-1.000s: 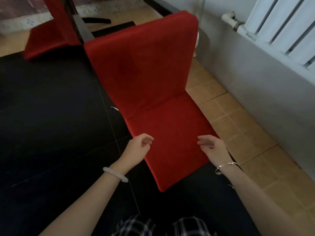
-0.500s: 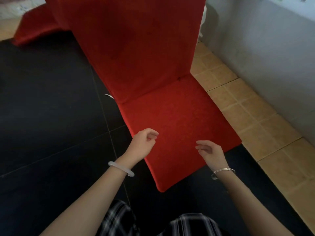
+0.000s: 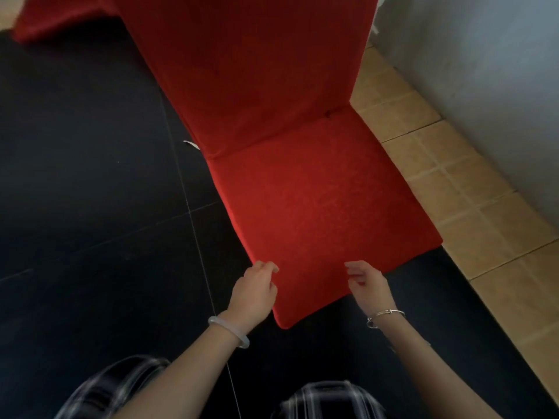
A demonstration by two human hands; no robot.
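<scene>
Risk first: back panel, standing nearly upright toward 12 o'clock, likely to flop forward or sideways if tugged from one seat edge only. Uneven pull from the two hands apt to skew the cushion [image 3: 317,207] off the mat [image 3: 90,207] and further onto the tiles [image 3: 453,176] at 3 o'clock. Slipping grip also possible on thick padding if taken by fingertips alone.

Left hand [image 3: 255,293] at the seat's 7 o'clock edge, fingers curled in toward the thumb; pinching cloth or merely hovering, impossible to tell. Right hand [image 3: 367,285] at the 5 o'clock edge, fingers loosely bent and parted, gripping nothing visible.

Cushion bright red, faintly textured, in two padded panels joined at a stitched crease. Seat flat on the black mat at centre, near corner pointing to 6 o'clock, right-hand corner lying over the tiles. Back panel darker, in shadow. Second red cushion [image 3: 54,16] at 11 o'clock, grey wall [image 3: 484,71] at 2 o'clock.
</scene>
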